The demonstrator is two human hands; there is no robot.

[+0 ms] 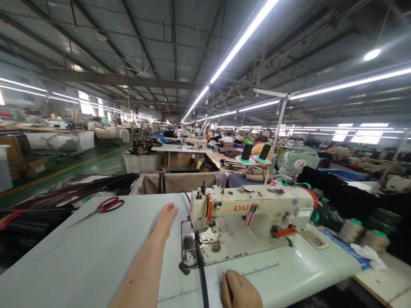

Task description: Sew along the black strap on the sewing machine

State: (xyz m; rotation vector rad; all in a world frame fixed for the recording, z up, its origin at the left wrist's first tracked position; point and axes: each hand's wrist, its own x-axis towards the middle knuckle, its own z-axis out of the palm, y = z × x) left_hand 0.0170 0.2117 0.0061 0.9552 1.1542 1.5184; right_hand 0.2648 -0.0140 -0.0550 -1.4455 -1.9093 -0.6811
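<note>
A narrow black strip [201, 269] runs under the needle area of a white sewing machine [250, 205] and down towards the table's front edge. Left of the machine head, my left hand [168, 217] reaches over the pale tabletop with its fingers curled in. A small whitish spot shows at its fingertips, too unclear to name. My right hand [241, 290] rests on the table just right of the strip, apart from it. Its fingers are bent under, hiding whatever they may hold. Red-and-black-handled scissors [111, 204] lie at the table's far left.
Black thread cones [247, 152] stand on a rack behind the machine. A green fan [298, 160] is at the back right. Beige cones [351, 231] sit on the right side table. A fabric-lined bin [183, 182] borders the far edge. Dark material [35, 224] is piled left.
</note>
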